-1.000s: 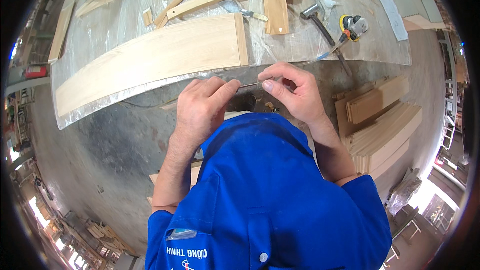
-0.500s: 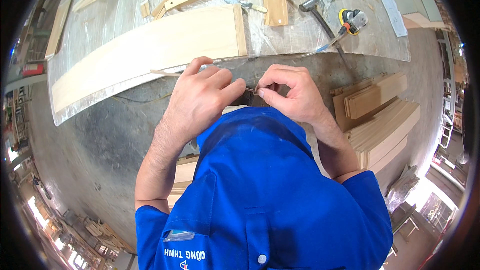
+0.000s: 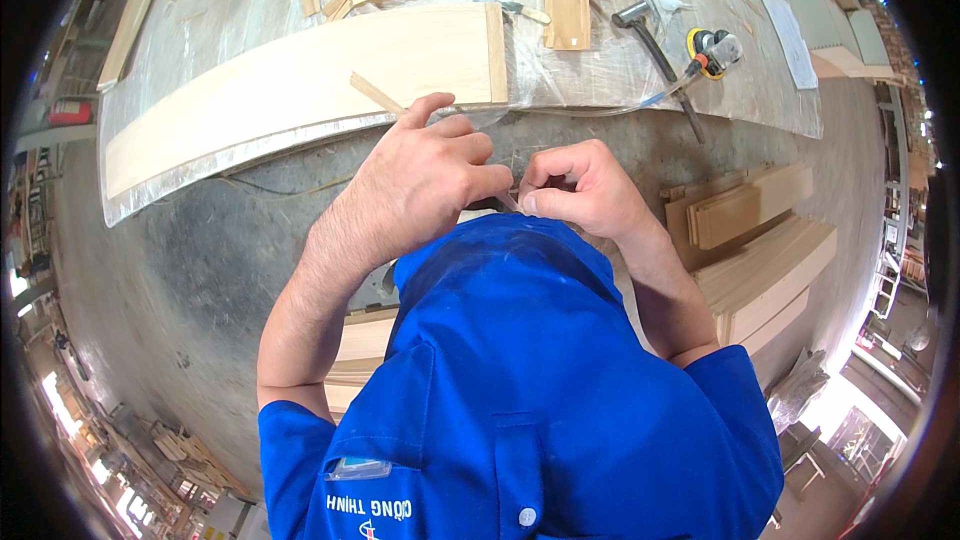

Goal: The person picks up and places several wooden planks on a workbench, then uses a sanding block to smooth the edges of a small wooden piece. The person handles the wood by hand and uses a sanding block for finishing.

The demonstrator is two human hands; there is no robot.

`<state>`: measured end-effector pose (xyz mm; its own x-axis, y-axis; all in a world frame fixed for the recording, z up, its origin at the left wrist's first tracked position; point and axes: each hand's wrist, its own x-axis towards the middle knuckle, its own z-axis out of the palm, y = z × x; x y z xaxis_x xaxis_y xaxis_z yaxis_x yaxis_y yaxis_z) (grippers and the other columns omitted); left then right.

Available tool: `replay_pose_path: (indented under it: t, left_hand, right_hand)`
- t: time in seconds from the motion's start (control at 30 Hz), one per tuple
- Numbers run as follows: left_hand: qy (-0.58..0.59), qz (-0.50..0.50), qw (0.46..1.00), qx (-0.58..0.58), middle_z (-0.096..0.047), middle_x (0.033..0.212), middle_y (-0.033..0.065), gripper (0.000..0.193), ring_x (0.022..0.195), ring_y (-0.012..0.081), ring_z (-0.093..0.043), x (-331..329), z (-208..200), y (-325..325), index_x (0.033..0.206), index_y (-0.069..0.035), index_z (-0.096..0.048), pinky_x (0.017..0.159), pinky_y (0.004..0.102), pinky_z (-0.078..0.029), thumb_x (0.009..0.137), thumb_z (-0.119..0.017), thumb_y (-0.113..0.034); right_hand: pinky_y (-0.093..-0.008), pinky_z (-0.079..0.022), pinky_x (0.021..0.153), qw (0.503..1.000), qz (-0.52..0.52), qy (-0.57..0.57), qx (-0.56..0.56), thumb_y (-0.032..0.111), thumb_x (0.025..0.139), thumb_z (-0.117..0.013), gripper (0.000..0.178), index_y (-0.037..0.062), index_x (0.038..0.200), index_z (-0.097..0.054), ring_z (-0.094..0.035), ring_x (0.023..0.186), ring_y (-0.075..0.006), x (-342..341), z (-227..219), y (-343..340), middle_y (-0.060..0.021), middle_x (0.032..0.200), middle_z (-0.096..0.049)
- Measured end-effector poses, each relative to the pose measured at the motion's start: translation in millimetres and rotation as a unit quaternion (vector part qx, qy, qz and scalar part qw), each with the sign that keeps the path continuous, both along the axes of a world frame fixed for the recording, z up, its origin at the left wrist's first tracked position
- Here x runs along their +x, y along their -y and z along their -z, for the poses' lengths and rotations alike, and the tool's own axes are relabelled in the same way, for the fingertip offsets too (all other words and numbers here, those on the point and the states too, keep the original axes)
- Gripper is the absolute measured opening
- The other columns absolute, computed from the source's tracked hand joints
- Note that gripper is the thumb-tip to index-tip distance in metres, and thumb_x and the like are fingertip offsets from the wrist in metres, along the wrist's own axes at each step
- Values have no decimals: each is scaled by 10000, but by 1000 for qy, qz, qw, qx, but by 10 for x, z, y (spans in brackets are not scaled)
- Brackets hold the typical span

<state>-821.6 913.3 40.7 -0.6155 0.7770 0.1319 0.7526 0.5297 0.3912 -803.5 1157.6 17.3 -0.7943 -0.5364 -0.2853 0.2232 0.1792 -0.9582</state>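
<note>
My left hand (image 3: 425,165) is closed around a thin wooden strip (image 3: 377,93). One pale end of it sticks out past the back of the hand, over the edge of the bench. Close beside it, in front of my waist, my right hand (image 3: 585,188) is pinched, thumb against curled forefinger. A narrow piece shows between the two hands and meets the right fingertips; it looks like the strip's other end, though the fingers mostly hide it. Beyond the left hand a long, curved pale wooden panel (image 3: 300,90) lies on the plastic-covered bench (image 3: 590,80).
On the bench are a hammer (image 3: 660,55), a round sander (image 3: 712,52) with its hose, a brush (image 3: 525,11), a sheet of paper (image 3: 788,38) and several wood pieces. Stacked curved boards (image 3: 770,265) stand low on my right. More boards (image 3: 365,340) show by my left side.
The strip's free end has swung up and away from me, its flat face now showing more. My left hand has moved slightly right, nearer my right hand. Both hands stay closed.
</note>
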Motion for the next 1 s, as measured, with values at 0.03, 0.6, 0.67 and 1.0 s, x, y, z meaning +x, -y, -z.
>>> replay_pose_path:
  t: [0.03,0.6,0.67,1.0]
  left_hand:
    - [2,-2,1000,-3,-636,809,-8,161,966,182,-661,14,6,15,943,-150,-723,1144,484,-424,791,-717,-95]
    - [142,-3,989,46,-680,870,21,203,967,217,-671,4,1,257,1049,-145,-731,1194,544,-345,856,-738,-84]
    - [138,2,990,40,-683,866,14,223,967,210,-671,1,2,280,1059,-145,-734,1198,555,-339,847,-744,-76]
    - [146,39,988,29,-679,845,-3,236,932,203,-666,21,-33,317,1000,-151,-755,1203,585,-311,794,-769,-38]
  right_hand:
    - [-252,-474,627,1000,-1,10,7,53,841,-687,91,-29,822,-722,-593,690,-63,11,-7,14,-29,719,-689]
    - [-245,-531,663,997,40,62,-11,58,937,-670,97,-19,952,-727,-642,733,-84,102,-22,59,-38,815,-695]
    - [-246,-530,664,998,19,63,-10,59,941,-680,98,-21,960,-733,-644,738,-86,98,-32,65,-42,824,-700]
    - [-246,-526,674,995,-36,88,-29,54,934,-698,81,-16,951,-734,-632,733,-84,154,-14,130,-44,829,-704]
